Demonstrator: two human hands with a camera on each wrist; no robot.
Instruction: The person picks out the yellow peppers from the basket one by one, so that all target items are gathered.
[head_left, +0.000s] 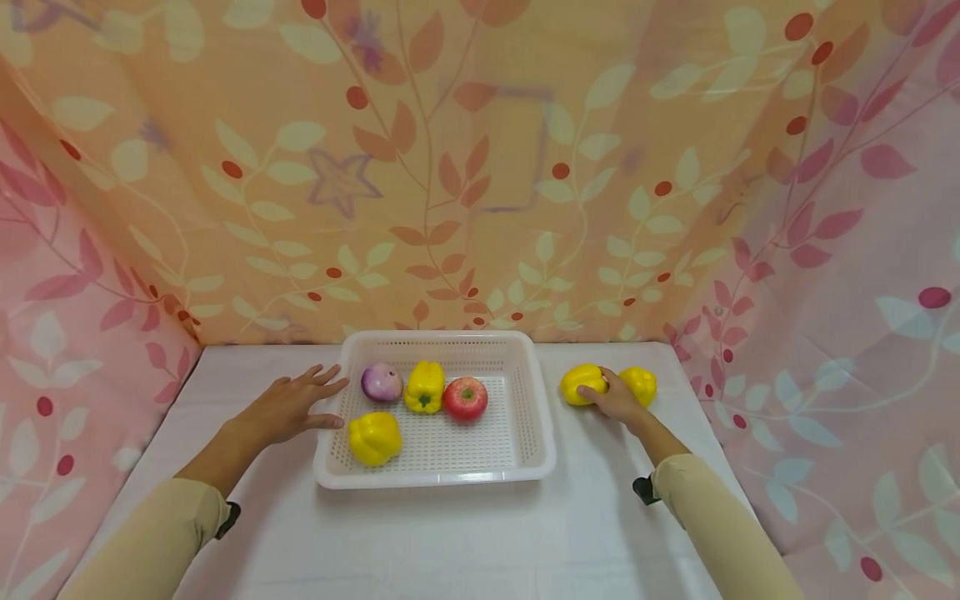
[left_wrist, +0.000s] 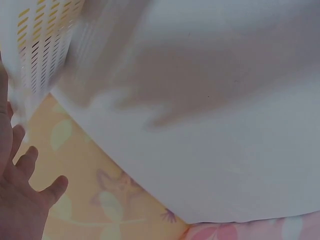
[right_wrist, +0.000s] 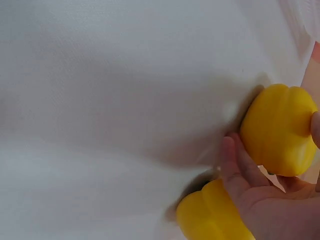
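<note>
To the right of the basket, my right hand (head_left: pixel 621 402) grips a yellow bell pepper (head_left: pixel 579 385), thumb on one side and fingers on the other. In the right wrist view the gripped pepper (right_wrist: pixel 277 130) sits low over the white cloth. A second yellow bell pepper (right_wrist: pixel 210 212) lies just beside that hand, partly hidden by it. My left hand (head_left: pixel 296 406) is spread with fingers apart at the left rim of the white basket (head_left: pixel 435 478), holding nothing. Its fingers (left_wrist: pixel 55 190) show at the edge of the left wrist view.
Inside the basket lie a purple onion-like vegetable (head_left: pixel 382 382), a red apple (head_left: pixel 466 399), an upright yellow bell pepper (head_left: pixel 425 386) and another one (head_left: pixel 375 438) near the front left. A white cloth (head_left: pixel 450 542) covers the table. Patterned curtains (head_left: pixel 480 167) hang behind and at both sides.
</note>
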